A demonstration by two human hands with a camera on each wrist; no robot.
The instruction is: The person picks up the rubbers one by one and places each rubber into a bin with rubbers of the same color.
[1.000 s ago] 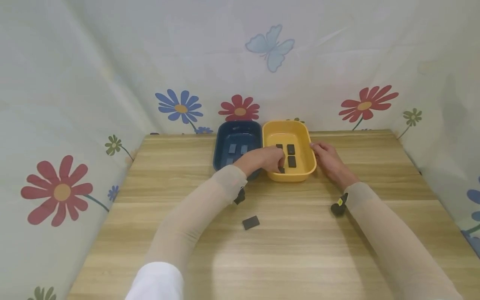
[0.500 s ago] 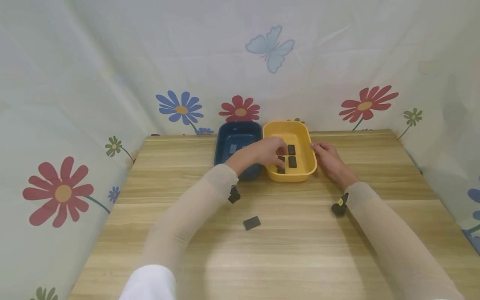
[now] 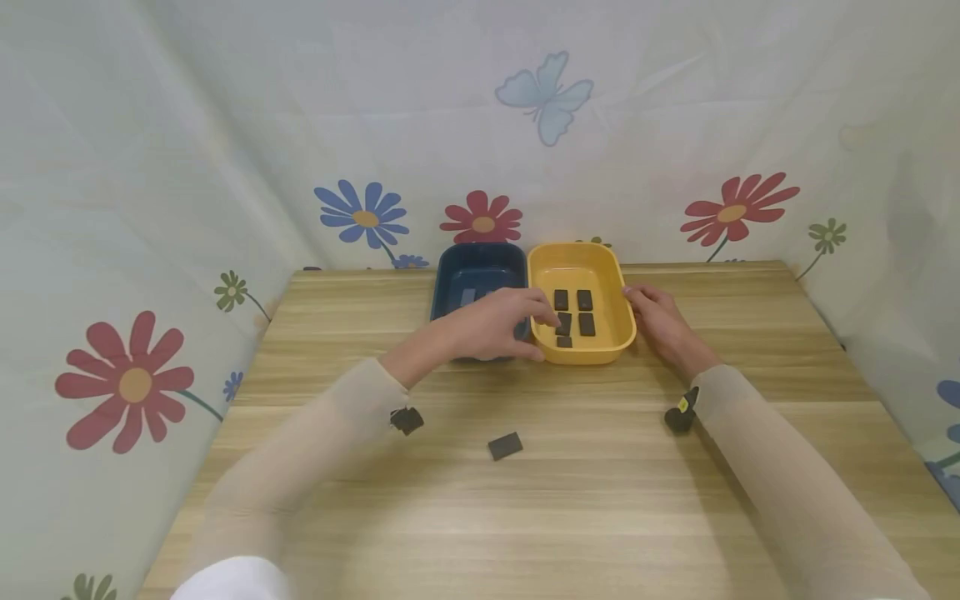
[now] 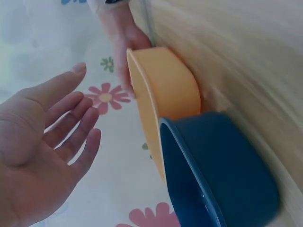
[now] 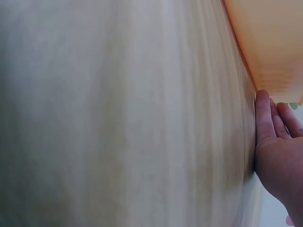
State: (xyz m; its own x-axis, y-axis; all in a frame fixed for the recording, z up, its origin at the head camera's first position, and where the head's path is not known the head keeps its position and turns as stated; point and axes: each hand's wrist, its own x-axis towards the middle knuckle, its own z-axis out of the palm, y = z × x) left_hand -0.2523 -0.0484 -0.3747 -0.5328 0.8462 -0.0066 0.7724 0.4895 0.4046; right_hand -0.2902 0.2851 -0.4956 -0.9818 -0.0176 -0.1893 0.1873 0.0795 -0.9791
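My left hand point(image 3: 491, 323) hovers over the front of the dark blue bin point(image 3: 480, 252) with fingers loosely spread and nothing in them; its fingertips overlap the left rim of the yellow bin point(image 3: 581, 354). In the left wrist view that hand point(image 4: 52, 137) is plainly bare. At the yellow bin's right side, my right hand point(image 3: 660, 321) holds the rim, and the right wrist view shows its fingers point(image 5: 265, 113) against the outer wall. Several small black rectangular pieces point(image 3: 587, 324) lie in two columns inside the yellow bin.
Another flat black piece point(image 3: 506, 446) lies on the wooden table point(image 3: 585, 508) in front of the bins. Grey-looking pieces point(image 3: 468, 296) in the blue bin are partly hidden by my left hand. A flowered cloth point(image 3: 630, 183) hangs behind the table.
My left hand has drawn back leftward out of the yellow bin and its fingers have spread, uncovering the black pieces there. The right hand stays at the rim.
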